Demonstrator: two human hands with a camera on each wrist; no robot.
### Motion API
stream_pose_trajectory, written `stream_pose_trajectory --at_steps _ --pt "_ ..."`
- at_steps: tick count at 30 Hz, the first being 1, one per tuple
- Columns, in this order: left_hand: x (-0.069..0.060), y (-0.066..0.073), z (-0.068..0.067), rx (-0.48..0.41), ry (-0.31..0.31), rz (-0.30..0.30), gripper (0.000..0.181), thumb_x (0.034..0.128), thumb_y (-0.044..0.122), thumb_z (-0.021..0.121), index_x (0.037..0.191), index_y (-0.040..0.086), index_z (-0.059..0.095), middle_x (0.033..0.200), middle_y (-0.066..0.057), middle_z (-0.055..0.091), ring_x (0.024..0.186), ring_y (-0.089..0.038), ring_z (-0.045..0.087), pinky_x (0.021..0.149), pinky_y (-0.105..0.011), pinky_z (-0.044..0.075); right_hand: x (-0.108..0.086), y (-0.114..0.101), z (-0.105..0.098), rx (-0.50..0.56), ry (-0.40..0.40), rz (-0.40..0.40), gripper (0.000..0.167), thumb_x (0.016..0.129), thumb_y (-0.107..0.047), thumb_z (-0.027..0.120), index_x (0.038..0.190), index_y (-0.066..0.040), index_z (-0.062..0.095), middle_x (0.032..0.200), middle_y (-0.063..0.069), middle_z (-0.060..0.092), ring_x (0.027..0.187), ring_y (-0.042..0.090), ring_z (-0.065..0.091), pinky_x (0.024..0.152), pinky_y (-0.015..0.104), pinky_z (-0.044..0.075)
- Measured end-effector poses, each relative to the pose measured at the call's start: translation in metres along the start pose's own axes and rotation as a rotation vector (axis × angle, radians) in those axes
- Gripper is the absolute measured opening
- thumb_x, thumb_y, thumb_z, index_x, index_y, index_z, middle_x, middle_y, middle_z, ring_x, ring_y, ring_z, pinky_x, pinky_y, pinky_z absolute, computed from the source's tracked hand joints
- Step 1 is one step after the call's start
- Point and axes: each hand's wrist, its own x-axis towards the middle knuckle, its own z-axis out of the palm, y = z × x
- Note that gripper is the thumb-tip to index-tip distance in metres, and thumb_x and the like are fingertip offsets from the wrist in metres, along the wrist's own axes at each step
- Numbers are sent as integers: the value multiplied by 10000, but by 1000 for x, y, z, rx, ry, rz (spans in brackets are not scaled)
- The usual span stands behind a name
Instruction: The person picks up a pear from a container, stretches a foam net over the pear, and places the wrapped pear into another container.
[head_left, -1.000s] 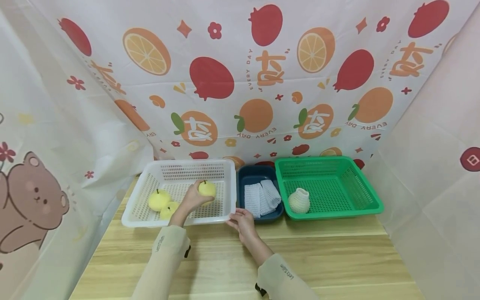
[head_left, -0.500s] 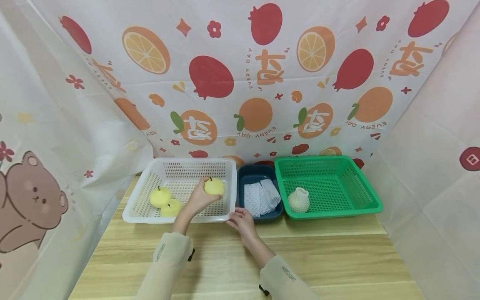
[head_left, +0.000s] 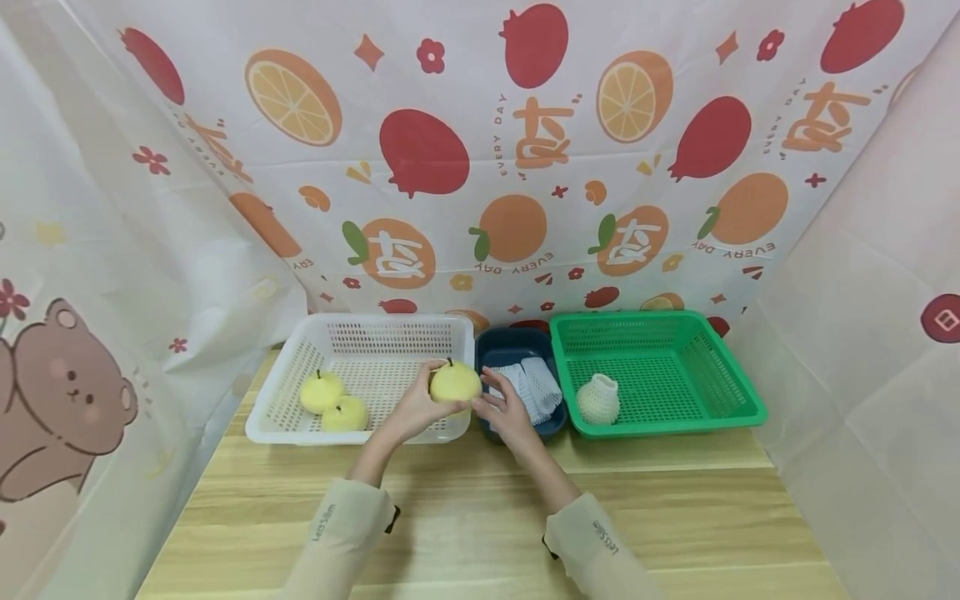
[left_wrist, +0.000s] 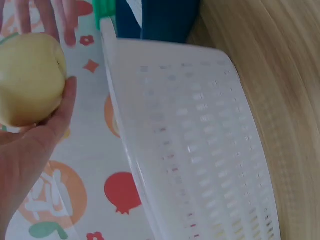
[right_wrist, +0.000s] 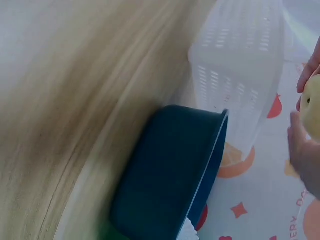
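My left hand (head_left: 415,411) grips a yellow pear (head_left: 455,381) above the right end of the white basket (head_left: 288,436). The pear's stem points up in the head view. My right hand (head_left: 513,417) is at the pear's right side, over the small blue bin (head_left: 517,335), with its fingers fairly straight. Whether those fingertips touch the pear is hard to tell. Two more yellow pears, one behind (head_left: 321,392) and one in front (head_left: 345,414), lie in the basket's left part. White foam net sleeves (head_left: 538,387) lie in the blue bin, partly hidden by my right hand.
To the right stands a green basket (head_left: 735,421) holding one pear in a foam net (head_left: 598,402). All three containers line up along the back of the wooden table (head_left: 480,517). A printed curtain (head_left: 480,167) hangs close behind them.
The left hand has lifted the pear and carried it right, towards the blue bin. My right hand has left the white basket's front corner and come up beside the pear.
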Motion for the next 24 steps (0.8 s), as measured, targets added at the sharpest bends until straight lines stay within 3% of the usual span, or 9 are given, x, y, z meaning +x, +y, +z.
stream_pose_trajectory --at_steps 4,7,10,16,24 --pt "-8 16 2 -95 -93 16 755 803 167 710 1370 19 234 1308 -254 380 1095 -334 471 862 -443 445 8 10 -7 91 -73 20 620 906 -191 598 1438 -141 285 1421 146 287 1203 288 425 884 384 450" --pt "-13 23 2 -126 -137 28 735 818 142 697 1365 9 225 1301 -259 377 1108 -338 459 859 -429 452 12 23 -13 101 -85 36 638 878 -264 636 1428 -198 321 1427 102 299 1202 260 430 871 374 459" --pt "-12 21 3 -126 -166 57 729 824 150 698 1361 5 226 1295 -256 374 1138 -356 432 874 -440 442 13 28 -17 90 -87 42 651 864 -279 650 1425 -196 330 1431 92 301 1208 272 421 877 412 452" --pt "-4 -3 10 -193 -186 86 726 806 161 722 1382 68 290 1361 -181 364 1241 -335 355 971 -484 346 7 25 -26 113 -77 30 653 857 -292 650 1413 -150 339 1417 133 316 1178 303 447 866 415 458" --pt "-6 -11 22 -298 -265 130 716 827 157 701 1399 52 284 1378 -203 367 1246 -325 363 984 -465 336 -5 25 -44 200 -127 47 578 908 -186 575 1416 -110 309 1401 172 323 1152 291 456 896 424 437"
